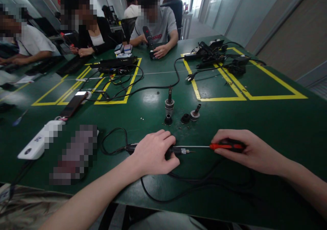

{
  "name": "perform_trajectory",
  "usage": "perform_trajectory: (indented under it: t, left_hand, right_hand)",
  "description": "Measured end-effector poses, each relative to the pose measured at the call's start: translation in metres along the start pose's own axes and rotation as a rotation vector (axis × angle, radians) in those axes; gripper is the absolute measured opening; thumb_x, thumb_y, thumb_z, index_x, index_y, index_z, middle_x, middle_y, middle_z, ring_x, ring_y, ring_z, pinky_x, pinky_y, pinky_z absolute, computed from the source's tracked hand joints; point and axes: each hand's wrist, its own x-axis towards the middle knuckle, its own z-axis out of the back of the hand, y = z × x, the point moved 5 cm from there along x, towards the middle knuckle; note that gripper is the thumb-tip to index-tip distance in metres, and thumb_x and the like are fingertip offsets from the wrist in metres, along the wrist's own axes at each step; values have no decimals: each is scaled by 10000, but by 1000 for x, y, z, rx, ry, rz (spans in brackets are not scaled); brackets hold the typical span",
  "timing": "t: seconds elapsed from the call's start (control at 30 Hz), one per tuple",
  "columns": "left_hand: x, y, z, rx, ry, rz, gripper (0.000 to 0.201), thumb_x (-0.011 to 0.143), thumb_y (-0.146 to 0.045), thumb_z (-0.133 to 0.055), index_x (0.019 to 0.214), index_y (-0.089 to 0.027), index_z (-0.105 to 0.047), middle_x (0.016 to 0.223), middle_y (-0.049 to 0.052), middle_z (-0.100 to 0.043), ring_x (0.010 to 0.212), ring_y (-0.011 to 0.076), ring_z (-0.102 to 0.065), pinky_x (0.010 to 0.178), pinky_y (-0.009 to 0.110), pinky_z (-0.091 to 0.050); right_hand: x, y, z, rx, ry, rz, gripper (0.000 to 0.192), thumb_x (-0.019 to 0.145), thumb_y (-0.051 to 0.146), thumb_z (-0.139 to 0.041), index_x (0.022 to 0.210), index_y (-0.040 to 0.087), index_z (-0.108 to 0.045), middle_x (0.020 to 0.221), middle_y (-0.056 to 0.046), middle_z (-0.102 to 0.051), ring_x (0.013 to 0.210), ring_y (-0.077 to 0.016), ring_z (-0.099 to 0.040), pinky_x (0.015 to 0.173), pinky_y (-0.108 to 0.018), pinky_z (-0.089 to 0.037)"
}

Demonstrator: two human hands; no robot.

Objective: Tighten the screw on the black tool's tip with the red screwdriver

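The left hand [153, 153] lay on the green table [268, 121], with its fingers curled down over a black tool [176, 151] and holding it against the surface. The tool lay flat, near the front edge, between the two hands. Its metal tip pointed to the right, and a black cable [112, 143] went out from under the hand to the left, made a loop and passed again under the wrist.

The right hand [245, 150] was closed around the red and black handle of a screwdriver [217, 147]. The thin shaft of the screwdriver went to the left, almost level with the table, and its end met the tip of the tool. I think the end sat on a small screw there, but the spot was too small to see well.

Behind the hands, several small metal parts [169, 105] stood on the table: one tall and upright, one short black ring just before it, and two more to the right, close together. A white box [38, 143] lay at the left, and a dark phone [74, 104] lay further back beside yellow tape lines [219, 98]. A black plug [190, 76] with its cord lay in the middle of the table, and a heap of black chargers [217, 54] was at the far right.

Three other people sat at the far side. One of them, in a grey shirt [163, 27], held a black device upright with both hands.
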Motion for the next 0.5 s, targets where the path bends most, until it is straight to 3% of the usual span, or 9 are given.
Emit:
perform_trajectory:
  t: [0.1, 0.2, 0.27, 0.4, 0.5]
  left_hand:
    - [0, 0, 0, 5, -6, -3, 71, 849, -274, -581, 898, -225, -564, 935, 48, -685, 925, 253, -652, 824, 391, -583]
    - [0, 0, 0, 8, -10, -6, 69, 849, -275, -583, 893, -225, -565, 930, 48, -683, 921, 251, -651, 822, 387, -584]
    - [0, 0, -1, 8, -11, -7, 72, 849, -275, -582, 898, -224, -570, 928, 48, -682, 917, 250, -652, 824, 384, -584]
    - [0, 0, 0, 14, -10, -11, 77, 852, -273, -577, 908, -220, -582, 933, 51, -686, 921, 254, -656, 827, 388, -584]
    - [0, -1, 0, 20, -3, -12, 74, 855, -273, -580, 907, -221, -585, 932, 52, -688, 925, 253, -655, 833, 388, -584]
  right_hand:
    - [0, -2, -5, 25, -8, -31, 398, 1117, 546, -526, 1054, 267, -804, 863, -66, -810, 732, -231, -755, 658, -343, -610]
    - [1, -3, -9, 68, 12, -76, 466, 1137, 550, -458, 1085, 259, -818, 724, -38, -756, 597, -205, -703, 573, -325, -579]
    - [2, -1, -8, 94, 17, -81, 428, 1119, 545, -509, 1090, 248, -817, 725, -34, -754, 573, -191, -695, 554, -306, -580]
    - [4, 4, -2, 75, 1, -67, 265, 1049, 471, -672, 1104, 256, -817, 937, -80, -835, 784, -234, -794, 697, -331, -653]
    - [4, 5, -1, 25, -30, -27, 211, 1007, 440, -722, 1062, 258, -812, 937, -76, -817, 789, -235, -782, 722, -345, -648]
